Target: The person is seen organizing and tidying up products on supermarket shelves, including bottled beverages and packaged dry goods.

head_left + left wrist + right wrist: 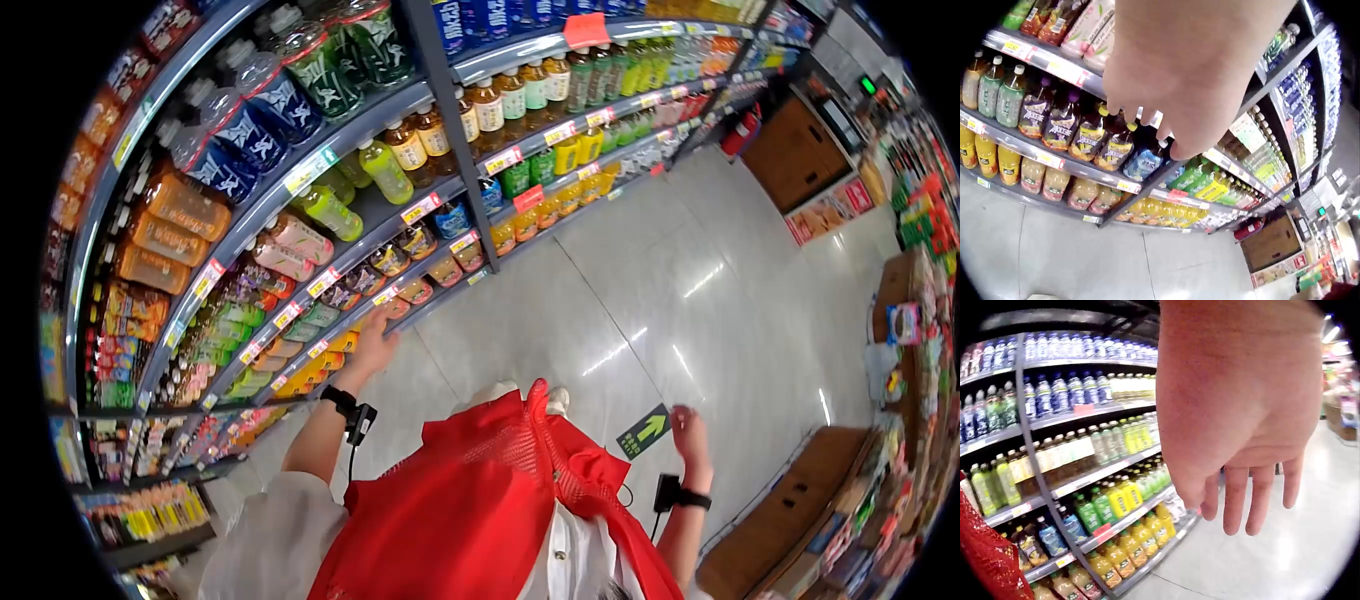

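My left hand (pixel 372 348) hangs beside the lower drink shelves, with nothing seen in it. In the left wrist view, that hand (pixel 1179 69) overlaps the shelving, its fingers foreshortened. Nearest its fingertips in this view are yellow-capped dark bottles (pixel 1115 149) and a blue-labelled bottle (pixel 1143 161). On the other side of the body, my right hand (pixel 690 436) hangs over the floor, away from the shelves. The right wrist view shows this hand (pixel 1241 412) with fingers pointing loosely down and holding nothing.
Drink shelves (pixel 405 210) curve along the left and far side. A green arrow sign (pixel 645 432) lies on the grey floor (pixel 600 300). Brown cabinets (pixel 790 160) stand at the far right, near a red fire extinguisher (pixel 742 132). A red vest (pixel 440 500) covers the torso.
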`<state>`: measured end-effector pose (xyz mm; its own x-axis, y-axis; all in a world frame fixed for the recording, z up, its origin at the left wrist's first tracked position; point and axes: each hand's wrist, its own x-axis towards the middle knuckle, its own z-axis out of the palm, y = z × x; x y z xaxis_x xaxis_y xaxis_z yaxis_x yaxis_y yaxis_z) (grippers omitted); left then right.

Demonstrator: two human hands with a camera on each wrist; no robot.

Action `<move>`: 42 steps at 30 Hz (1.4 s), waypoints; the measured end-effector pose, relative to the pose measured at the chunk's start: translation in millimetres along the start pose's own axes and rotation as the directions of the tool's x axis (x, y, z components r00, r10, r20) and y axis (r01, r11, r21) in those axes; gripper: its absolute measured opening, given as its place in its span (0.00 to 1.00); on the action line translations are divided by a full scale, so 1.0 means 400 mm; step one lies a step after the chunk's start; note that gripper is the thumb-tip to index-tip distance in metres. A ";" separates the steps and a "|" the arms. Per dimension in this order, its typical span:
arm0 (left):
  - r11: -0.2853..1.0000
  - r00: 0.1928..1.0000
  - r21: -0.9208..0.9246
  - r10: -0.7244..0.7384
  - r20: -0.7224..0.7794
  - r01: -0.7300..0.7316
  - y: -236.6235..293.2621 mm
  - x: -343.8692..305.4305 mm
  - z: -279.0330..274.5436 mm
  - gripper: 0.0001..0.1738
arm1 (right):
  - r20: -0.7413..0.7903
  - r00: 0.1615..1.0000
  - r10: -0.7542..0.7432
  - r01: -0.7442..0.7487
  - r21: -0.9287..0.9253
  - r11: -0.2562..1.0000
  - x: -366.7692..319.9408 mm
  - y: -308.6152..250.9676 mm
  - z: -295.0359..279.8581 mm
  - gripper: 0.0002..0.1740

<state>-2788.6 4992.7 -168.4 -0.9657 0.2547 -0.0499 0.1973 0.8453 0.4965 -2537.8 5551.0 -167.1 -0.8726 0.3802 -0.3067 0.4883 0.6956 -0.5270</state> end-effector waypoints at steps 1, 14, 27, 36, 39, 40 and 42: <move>0.998 0.997 -0.023 -0.057 -0.056 0.056 -0.012 0.011 -0.012 0.22 | 0.007 0.995 -0.098 0.098 -0.032 0.995 0.093 -0.058 -0.028 0.11; 0.866 0.590 -0.454 -0.483 -0.647 0.211 -0.835 0.646 -0.262 0.40 | -0.156 0.517 -0.842 0.851 0.204 0.484 0.711 -1.673 0.732 0.19; 0.795 0.468 -0.596 -0.571 -0.674 0.112 -1.624 1.048 0.082 0.34 | -0.382 0.510 -0.771 0.837 0.014 0.547 1.273 -2.125 1.824 0.08; 0.678 0.840 -0.730 -0.444 -0.312 0.087 -1.653 1.124 0.070 0.26 | -0.257 0.365 -0.895 0.925 0.211 0.316 1.362 -2.085 1.761 0.08; 0.604 0.901 -0.795 -0.374 -0.219 0.057 -1.627 1.155 0.075 0.32 | -0.269 0.355 -0.895 0.923 0.253 0.290 1.410 -2.062 1.739 0.08; 0.561 0.920 -0.826 -0.347 -0.183 0.047 -1.615 1.167 0.081 0.32 | -0.272 0.362 -0.892 0.921 0.253 0.297 1.426 -2.058 1.732 0.08; 0.519 0.938 -0.854 -0.317 -0.141 0.047 -1.604 1.182 0.091 0.33 | -0.192 0.412 -0.890 0.882 0.329 0.337 1.451 -2.053 1.719 0.08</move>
<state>-3365.5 4587.8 -542.0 -0.9920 -0.0954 -0.0821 -0.0871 0.0493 0.9950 -3436.4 4781.4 -457.3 -0.7972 -0.3454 0.4952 -0.6005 0.3695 -0.7091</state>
